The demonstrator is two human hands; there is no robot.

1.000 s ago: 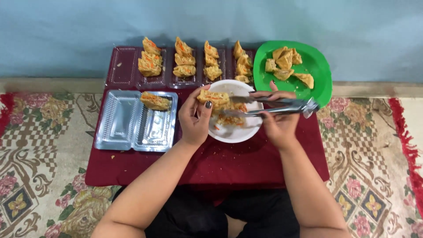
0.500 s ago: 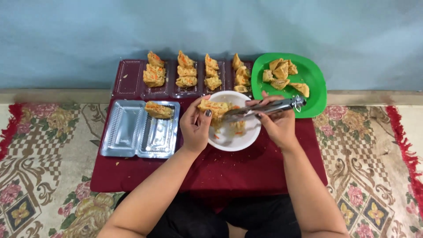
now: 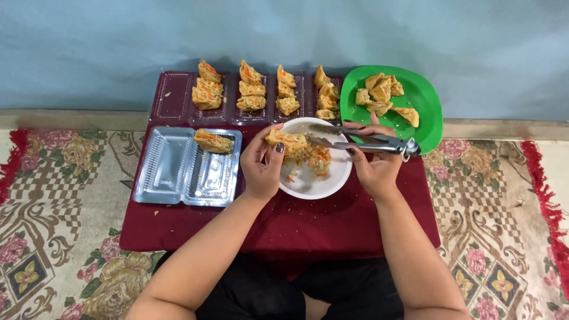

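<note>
- The left hand is pinching one filled pastry piece between thumb and fingertips, holding it over the left rim of the white bowl.
- The right hand is closing around one pair of metal tongs; the tongs' tips are pointing left and lying just beside the held pastry piece, over the bowl.
- The one white bowl is sitting between the two hands on the dark red cloth, and it is holding a small heap of crumbly orange-flecked filling.
- One clear two-compartment container is lying open to the left of the bowl; a single pastry piece is resting at the top of its right compartment, while the left compartment is showing only bare plastic.
- One long clear tray is stretching along the far edge of the cloth, carrying four groups of stacked pastries. The first three groups seem to be holding three pieces each; the fourth is partly hidden behind the bowl and tongs, so its count cannot be told.
- One green plate is sitting at the far right, touching the cloth's corner, with roughly five fried pieces piled on it.
- A patterned floral carpet is spreading under the low table on both sides.
</note>
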